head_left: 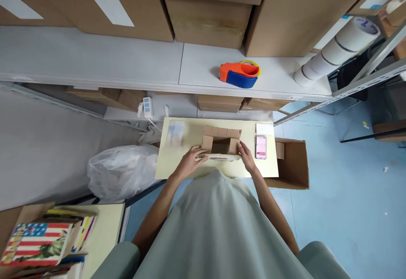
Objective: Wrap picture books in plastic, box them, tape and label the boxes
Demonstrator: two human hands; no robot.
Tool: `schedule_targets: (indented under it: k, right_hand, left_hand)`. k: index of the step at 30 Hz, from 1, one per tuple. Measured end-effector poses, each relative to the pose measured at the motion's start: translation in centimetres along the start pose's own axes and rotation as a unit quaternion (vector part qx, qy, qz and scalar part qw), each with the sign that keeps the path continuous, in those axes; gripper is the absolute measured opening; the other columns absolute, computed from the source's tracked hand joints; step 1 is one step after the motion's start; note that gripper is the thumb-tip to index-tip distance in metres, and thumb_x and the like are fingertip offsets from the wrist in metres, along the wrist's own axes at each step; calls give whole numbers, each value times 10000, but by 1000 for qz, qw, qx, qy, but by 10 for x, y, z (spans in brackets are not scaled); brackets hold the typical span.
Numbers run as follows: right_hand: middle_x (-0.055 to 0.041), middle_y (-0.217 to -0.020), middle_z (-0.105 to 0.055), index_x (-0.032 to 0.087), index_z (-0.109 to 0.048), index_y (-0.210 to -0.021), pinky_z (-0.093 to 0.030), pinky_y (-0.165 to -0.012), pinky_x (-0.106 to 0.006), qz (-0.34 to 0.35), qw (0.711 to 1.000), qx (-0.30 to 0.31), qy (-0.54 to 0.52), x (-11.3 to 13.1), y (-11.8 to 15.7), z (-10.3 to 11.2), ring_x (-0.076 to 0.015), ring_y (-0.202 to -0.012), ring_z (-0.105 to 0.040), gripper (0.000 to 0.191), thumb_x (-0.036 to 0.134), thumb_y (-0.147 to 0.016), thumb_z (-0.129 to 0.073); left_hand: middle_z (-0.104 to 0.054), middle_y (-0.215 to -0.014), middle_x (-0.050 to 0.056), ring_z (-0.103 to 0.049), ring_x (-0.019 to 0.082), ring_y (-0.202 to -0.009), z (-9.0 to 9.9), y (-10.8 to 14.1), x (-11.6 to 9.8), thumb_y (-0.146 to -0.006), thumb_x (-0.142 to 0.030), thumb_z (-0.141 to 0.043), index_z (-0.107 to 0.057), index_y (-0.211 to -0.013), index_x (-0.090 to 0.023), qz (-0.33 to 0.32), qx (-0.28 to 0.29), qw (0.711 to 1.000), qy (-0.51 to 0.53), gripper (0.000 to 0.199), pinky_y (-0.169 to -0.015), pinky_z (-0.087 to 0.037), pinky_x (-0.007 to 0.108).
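Observation:
A small brown cardboard box (207, 142) stands open on the pale yellow table (165, 167), its far flap raised and its inside facing up. My left hand (190, 160) is at the box's near left corner, fingers round its edge and the near flap. At the right side, my right hand (245, 155) grips the box's edge with the fingertips. A phone (261, 147) with a lit pinkish screen lies to the right of the box, below a white pad (264, 128). On the left of the table is a clear plastic packet (175, 133).
An orange and blue tape dispenser (240, 74) and white rolls (338, 52) are on the shelf (127, 59). An open carton (296, 164) stands right of the table, a plastic bag (122, 171) left. Books (41, 243) sit at lower left.

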State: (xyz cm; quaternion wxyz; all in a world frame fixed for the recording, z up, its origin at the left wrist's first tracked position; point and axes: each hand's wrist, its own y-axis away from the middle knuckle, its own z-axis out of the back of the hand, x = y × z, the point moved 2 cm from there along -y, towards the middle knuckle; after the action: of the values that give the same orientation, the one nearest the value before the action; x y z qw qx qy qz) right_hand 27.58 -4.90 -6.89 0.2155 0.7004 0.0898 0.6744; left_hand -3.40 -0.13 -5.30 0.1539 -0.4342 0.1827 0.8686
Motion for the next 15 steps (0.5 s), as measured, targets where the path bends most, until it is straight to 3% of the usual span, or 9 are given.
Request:
schedule_targets:
  k: [3, 6, 11, 15]
  right_hand:
    - [-81, -1621, -640, 278, -615, -1602, -520, -1239, -522, -14, 1000, -5, 5, 3, 7, -3, -353, -1511, -580, 804, 794, -986, -606]
    - [-69, -1671, -590, 328, -539, -1665, -557, -1195, -523, -58, 998, -17, -12, 2, 13, -7, -341, -1478, -621, 796, 801, -1024, -520]
    - [-58, -1777, -451, 367, -406, -1738, -490, -1255, -528, -85, 995, -45, 11, 6, 22, -15, -331, -1570, -533, 837, 837, -1046, -426]
    - [-52, -1802, -409, 404, -411, -1717, -504, -1226, -497, -78, 996, -38, 14, 9, 27, -20, -328, -1561, -536, 836, 881, -1032, -377]
  left_hand:
    - [-755, -1211, 103, -769, 284, -1063, 9, -10, 2, -1059, -587, -586, -807, -1064, -266, 5, 5, 1000, 1, 389, -938, -643, 408]
    - [-773, -1126, 83, -766, 266, -938, 11, -21, 10, -1019, -506, -690, -734, -1213, -247, 37, -25, 999, -15, 327, -871, -622, 397]
    - [-738, -1095, 62, -741, 243, -905, 5, -32, 22, -955, -436, -808, -342, -1693, -207, 41, -35, 998, -37, 902, -812, -590, 350]
    - [-672, -1097, 37, -708, 215, -887, 2, -31, 24, -974, -479, -797, -195, -1770, -260, -17, -30, 998, -61, 1022, -776, -571, 310]
